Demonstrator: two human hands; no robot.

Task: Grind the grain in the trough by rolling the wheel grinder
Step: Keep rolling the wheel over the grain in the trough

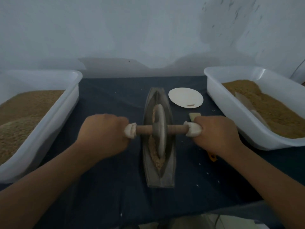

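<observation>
Clenching a grip on each cloth-wrapped axle end, the left hand (105, 136) and right hand (216, 134) are holding the wheel grinder (160, 129) on the grain (156, 159) midway along the trough (168, 179), whose long axis is running straight ahead, crosswise to the axle.

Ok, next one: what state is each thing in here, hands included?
trough: holds grain before and behind the wheel.
wheel grinder: upright in the trough, about midway.
left hand: grips the handle's wrapped left end.
right hand: grips the wrapped right end.
left tub: partly filled with brown granules.
right tub: partly filled too.
plate: nearly bare, a few crumbs.
</observation>
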